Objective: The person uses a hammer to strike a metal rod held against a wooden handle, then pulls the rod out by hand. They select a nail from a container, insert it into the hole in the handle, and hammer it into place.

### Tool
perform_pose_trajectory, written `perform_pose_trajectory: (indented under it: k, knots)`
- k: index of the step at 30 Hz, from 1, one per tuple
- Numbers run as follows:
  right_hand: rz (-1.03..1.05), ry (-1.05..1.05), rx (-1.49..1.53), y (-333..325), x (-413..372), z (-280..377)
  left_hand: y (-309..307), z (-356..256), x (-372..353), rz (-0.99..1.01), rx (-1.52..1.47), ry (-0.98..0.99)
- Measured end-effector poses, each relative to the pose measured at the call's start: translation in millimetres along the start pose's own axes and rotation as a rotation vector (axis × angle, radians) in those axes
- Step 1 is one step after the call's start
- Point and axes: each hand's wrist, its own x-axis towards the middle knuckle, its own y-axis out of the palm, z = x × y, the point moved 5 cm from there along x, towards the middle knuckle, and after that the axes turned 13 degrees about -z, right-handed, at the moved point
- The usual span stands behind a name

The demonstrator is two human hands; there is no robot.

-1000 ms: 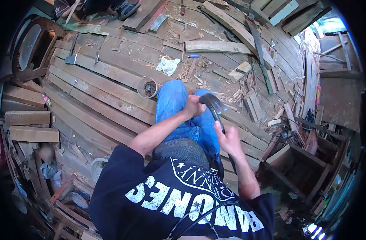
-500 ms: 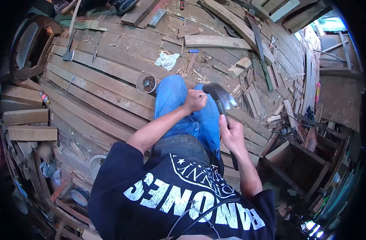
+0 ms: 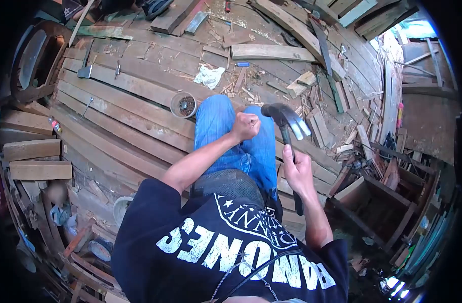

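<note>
- "two hands showed beyond the dark shirt [image 3: 231,247]. what was the right hand [image 3: 298,169] doing?"
- "its fingers were wrapped around the hammer [image 3: 285,134], thumb lying along the handle, and the butt stuck out on the near side of the grip."
- "so where was the hammer's head?"
- "up by the right knee, just beyond the grip, with the claw turned out to the right."
- "and the left hand [image 3: 246,126]?"
- "clenched in a fist over the jeans [image 3: 214,123], between the knees and near the hammer's striking face. whether anything was tucked inside it, i couldn't tell."
- "what lay past that?"
- "a tub [image 3: 173,108] with small brown bits in it stood just beside the left knee, on planks [image 3: 125,114] that ran off to the left. farther out, a white cloth [image 3: 209,77] lay crumpled, and a bladed tool [image 3: 85,72] rested well to the left."
- "anything farther?"
- "a small blue thing [image 3: 242,64] lay just beside a long timber [image 3: 273,52], wood scraps strewn nearby. at the far edge, on the left, someone else's shoe [image 3: 156,7] showed."
</note>
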Motion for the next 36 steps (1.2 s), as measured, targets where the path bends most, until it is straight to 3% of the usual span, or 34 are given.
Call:
perform_pose_trajectory:
  k: [5,8,12,16,19,20,22,25,28,32,36]
  knots:
    - [0.088,-0.008,-0.099,14,0,-15,-2,-2,1,0.042,-0.134,-0.005]
    - [0.107,0.005,-0.161,13,-2,-7,-3,-9,2,-0.029,-0.031,0.018]
    - [-0.017,-0.080,-0.034,-3,-6,12,1,1,0,0.017,0.009,0.002]
    - [-0.081,-0.230,0.282,-1,-10,14,-4,0,0,-0.003,-0.007,-0.002]
    - [0.057,-0.043,-0.177,22,-4,-5,0,0,-4,-0.048,-0.018,0.052]
    - [0.049,-0.046,-0.176,19,-2,-5,1,-1,-4,-0.109,-0.034,0.116]
    - [0.026,-0.023,-0.128,13,-3,-7,-5,-5,-2,-0.040,-0.013,-0.008]
    - [0.014,-0.014,-0.062,9,-1,-2,2,9,-5,0.081,0.088,0.089]
    - [0.057,-0.013,-0.086,14,-2,-8,3,5,-2,-0.014,-0.041,0.009]
    - [0.123,-0.025,-0.214,20,-1,-6,-1,0,-1,-0.025,-0.123,0.050]
    - [0.038,-0.118,-0.098,6,-2,7,-1,0,2,-0.026,-0.032,0.046]
